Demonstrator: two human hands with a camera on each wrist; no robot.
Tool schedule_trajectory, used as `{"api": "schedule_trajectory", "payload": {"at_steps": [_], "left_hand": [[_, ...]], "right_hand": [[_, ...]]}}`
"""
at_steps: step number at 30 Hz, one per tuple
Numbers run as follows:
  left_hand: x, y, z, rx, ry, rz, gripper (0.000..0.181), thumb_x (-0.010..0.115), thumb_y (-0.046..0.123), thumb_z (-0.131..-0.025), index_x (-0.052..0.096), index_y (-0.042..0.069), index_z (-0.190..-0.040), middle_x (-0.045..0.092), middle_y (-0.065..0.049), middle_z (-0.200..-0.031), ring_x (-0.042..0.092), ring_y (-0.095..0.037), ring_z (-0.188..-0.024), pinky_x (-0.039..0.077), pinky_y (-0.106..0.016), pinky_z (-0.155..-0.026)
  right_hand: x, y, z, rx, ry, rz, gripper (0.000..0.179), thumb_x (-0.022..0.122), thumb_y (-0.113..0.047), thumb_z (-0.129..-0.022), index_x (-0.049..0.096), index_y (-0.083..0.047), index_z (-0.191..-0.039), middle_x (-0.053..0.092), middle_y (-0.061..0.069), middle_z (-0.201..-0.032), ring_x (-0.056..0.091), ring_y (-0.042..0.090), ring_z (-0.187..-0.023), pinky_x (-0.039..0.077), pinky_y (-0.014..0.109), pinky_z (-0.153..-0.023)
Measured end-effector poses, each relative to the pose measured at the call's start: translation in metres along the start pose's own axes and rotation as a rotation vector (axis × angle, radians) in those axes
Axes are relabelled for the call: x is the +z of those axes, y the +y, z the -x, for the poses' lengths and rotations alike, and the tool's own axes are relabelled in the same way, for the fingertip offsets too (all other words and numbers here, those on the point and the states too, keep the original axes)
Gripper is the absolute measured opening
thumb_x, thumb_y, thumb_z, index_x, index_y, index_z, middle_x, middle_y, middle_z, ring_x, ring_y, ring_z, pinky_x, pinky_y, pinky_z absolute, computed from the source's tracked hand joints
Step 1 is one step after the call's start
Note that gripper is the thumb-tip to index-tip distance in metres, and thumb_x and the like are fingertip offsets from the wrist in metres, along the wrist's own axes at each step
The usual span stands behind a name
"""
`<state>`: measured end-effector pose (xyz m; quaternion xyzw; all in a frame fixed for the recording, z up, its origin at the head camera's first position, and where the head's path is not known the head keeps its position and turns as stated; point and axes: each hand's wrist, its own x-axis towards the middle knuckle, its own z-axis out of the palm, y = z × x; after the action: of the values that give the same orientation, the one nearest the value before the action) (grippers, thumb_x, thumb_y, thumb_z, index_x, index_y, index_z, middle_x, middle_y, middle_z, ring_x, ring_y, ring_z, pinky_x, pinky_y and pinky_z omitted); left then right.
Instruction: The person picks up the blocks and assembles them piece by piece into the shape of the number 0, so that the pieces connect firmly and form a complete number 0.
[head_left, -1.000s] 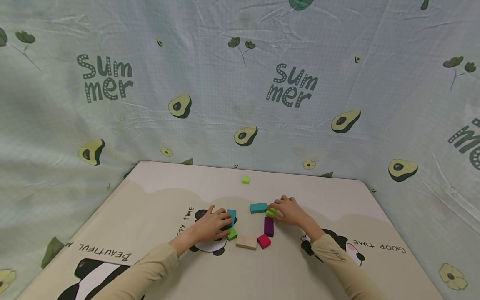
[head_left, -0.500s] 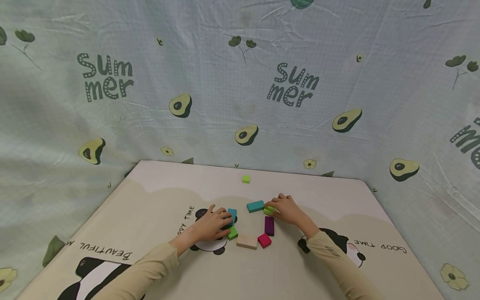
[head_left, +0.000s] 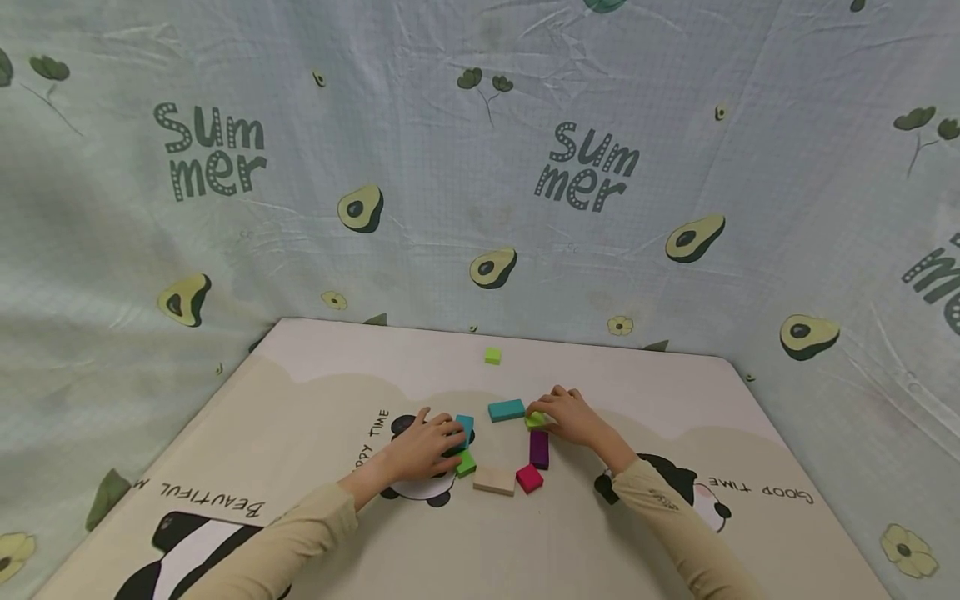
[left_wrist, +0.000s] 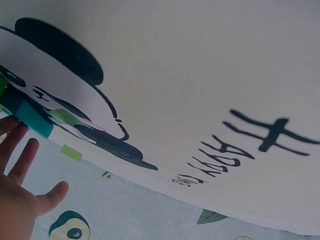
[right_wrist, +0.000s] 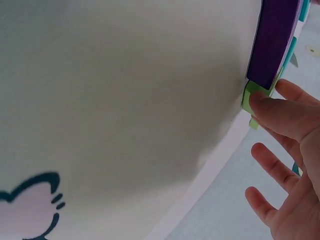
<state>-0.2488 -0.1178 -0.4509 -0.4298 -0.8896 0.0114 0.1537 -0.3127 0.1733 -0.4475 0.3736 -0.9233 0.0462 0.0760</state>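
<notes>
In the head view, several coloured blocks form a rough ring on the table. My right hand (head_left: pixel 572 417) pinches a lime green block (right_wrist: pixel 253 96) between thumb and index finger, at the end of a purple block (head_left: pixel 539 450). Just left of that green block lies a teal block (head_left: pixel 507 410). My left hand (head_left: pixel 422 450), fingers spread, touches a blue block (head_left: pixel 466 428) and partly covers it. Its thumb is by a green block (head_left: pixel 466 464). In the left wrist view, fingertips meet the blue block's side.
A beige block (head_left: pixel 493 481) and a red block (head_left: pixel 529 478) make up the near side of the ring. Farther back lies a small lime cube (head_left: pixel 492 356). The table (head_left: pixel 637 533) bears printed pandas, and a patterned cloth (head_left: pixel 420 150) hangs behind it.
My right hand has shifted a little left with the lime green block, and the teal block has slid left as well. My left hand stays in place.
</notes>
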Motion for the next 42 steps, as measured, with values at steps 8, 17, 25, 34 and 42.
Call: {"api": "schedule_trajectory", "payload": {"at_steps": [8, 17, 25, 34, 42], "left_hand": [[0.0017, 0.0002, 0.0003, -0.005, -0.004, 0.012, 0.032, 0.052, 0.036, -0.088, 0.059, 0.015, -0.111, 0.058, -0.001, -0.114, 0.051, -0.021, -0.107, 0.038, -0.058, -0.090], [0.0011, 0.0006, -0.0008, -0.008, -0.011, 0.012, 0.033, 0.051, 0.036, -0.088, 0.059, 0.015, -0.113, 0.058, -0.001, -0.115, 0.050, -0.021, -0.108, 0.037, -0.058, -0.090], [0.0027, 0.0003, -0.0005, 0.000, 0.014, 0.007, 0.032, 0.053, 0.036, -0.087, 0.060, 0.015, -0.111, 0.058, -0.001, -0.113, 0.051, -0.021, -0.107, 0.038, -0.058, -0.089], [0.0025, 0.0008, -0.0001, -0.009, -0.005, 0.016, 0.031, 0.051, 0.035, -0.089, 0.059, 0.015, -0.112, 0.058, -0.002, -0.114, 0.050, -0.021, -0.107, 0.037, -0.058, -0.089], [0.0033, 0.0008, 0.0008, -0.011, -0.003, -0.003, 0.032, 0.051, 0.036, -0.088, 0.059, 0.015, -0.112, 0.058, -0.001, -0.114, 0.050, -0.020, -0.107, 0.038, -0.057, -0.090]], "right_hand": [[-0.0005, -0.0009, -0.0021, -0.008, -0.005, 0.010, 0.031, 0.068, -0.005, -0.075, 0.065, -0.027, -0.097, 0.065, -0.001, -0.098, 0.046, 0.017, -0.086, 0.037, 0.041, -0.075], [-0.0022, -0.0032, -0.0013, 0.009, -0.021, -0.002, 0.030, 0.068, -0.006, -0.076, 0.065, -0.027, -0.097, 0.067, -0.002, -0.099, 0.045, 0.015, -0.085, 0.037, 0.040, -0.074], [-0.0003, -0.0024, -0.0008, 0.012, -0.021, -0.002, 0.031, 0.067, -0.006, -0.076, 0.065, -0.028, -0.098, 0.067, -0.002, -0.098, 0.046, 0.016, -0.086, 0.037, 0.043, -0.076], [0.0008, -0.0015, 0.0001, -0.001, -0.009, -0.015, 0.030, 0.067, -0.007, -0.077, 0.064, -0.027, -0.098, 0.066, -0.002, -0.100, 0.046, 0.016, -0.087, 0.037, 0.044, -0.077], [0.0012, -0.0002, 0.0051, -0.013, 0.033, 0.024, 0.028, 0.068, -0.014, -0.077, 0.064, -0.027, -0.102, 0.064, -0.003, -0.106, 0.048, 0.017, -0.094, 0.038, 0.041, -0.076]]}}
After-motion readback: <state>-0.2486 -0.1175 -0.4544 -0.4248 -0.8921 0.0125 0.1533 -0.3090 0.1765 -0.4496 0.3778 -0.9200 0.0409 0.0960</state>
